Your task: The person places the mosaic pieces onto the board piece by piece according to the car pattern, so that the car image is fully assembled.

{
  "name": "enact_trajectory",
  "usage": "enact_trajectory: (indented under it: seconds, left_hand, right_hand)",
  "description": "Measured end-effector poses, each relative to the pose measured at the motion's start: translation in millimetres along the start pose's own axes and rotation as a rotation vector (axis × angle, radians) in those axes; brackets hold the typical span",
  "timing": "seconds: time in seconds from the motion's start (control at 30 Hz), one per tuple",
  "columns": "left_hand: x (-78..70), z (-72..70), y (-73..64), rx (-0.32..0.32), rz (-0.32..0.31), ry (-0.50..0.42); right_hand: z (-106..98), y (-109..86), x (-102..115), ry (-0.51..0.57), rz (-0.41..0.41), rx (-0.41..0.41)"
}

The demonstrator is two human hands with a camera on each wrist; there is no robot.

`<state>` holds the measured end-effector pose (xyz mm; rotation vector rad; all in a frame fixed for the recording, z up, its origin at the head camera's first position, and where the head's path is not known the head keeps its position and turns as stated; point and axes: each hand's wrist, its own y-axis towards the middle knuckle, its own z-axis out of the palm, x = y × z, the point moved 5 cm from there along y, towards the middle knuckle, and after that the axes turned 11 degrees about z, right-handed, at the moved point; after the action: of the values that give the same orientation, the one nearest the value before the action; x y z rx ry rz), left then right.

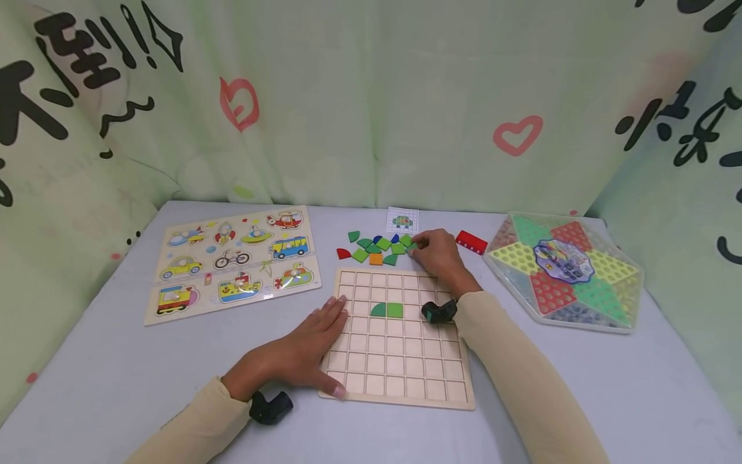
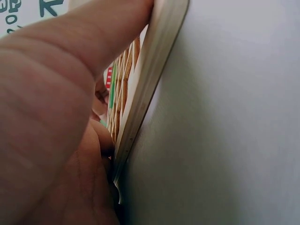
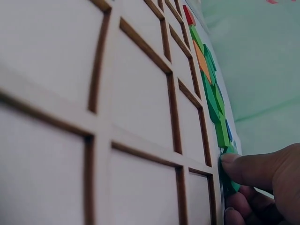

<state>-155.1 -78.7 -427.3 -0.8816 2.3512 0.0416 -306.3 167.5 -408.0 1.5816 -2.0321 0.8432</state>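
A wooden grid board (image 1: 395,364) lies before me, with a dark green quarter-circle tile (image 1: 379,310) and a light green square tile (image 1: 395,310) side by side in two cells. My left hand (image 1: 301,348) rests along the board's left edge, fingers spread, its thumb at the near corner. Beyond the far edge, my right hand (image 1: 440,258) pinches a dark green tile (image 3: 228,180) between thumb and fingers; they cover part of it. Beside that hand lie several loose tiles, among them an orange square (image 1: 375,259) and a red quarter-circle (image 1: 344,254).
Behind the loose tiles is a small pattern card (image 1: 402,220). A vehicle picture board (image 1: 232,264) lies on the left. To the right are a red block (image 1: 472,242) and a hexagonal game box (image 1: 565,270). A printed curtain (image 1: 371,103) hangs along the table's back.
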Motion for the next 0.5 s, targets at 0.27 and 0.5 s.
enact_trajectory:
  seconds: [0.27, 0.5]
  left_hand:
    - [0.1, 0.5, 0.7, 0.0, 0.003, -0.001]
    - [-0.4, 0.0, 0.6, -0.001, 0.004, 0.01]
  right_hand:
    - [-0.2, -0.5, -0.5, -0.023, -0.017, -0.014]
    - [-2.2, -3.3, -0.6, 0.026, -0.057, -0.005]
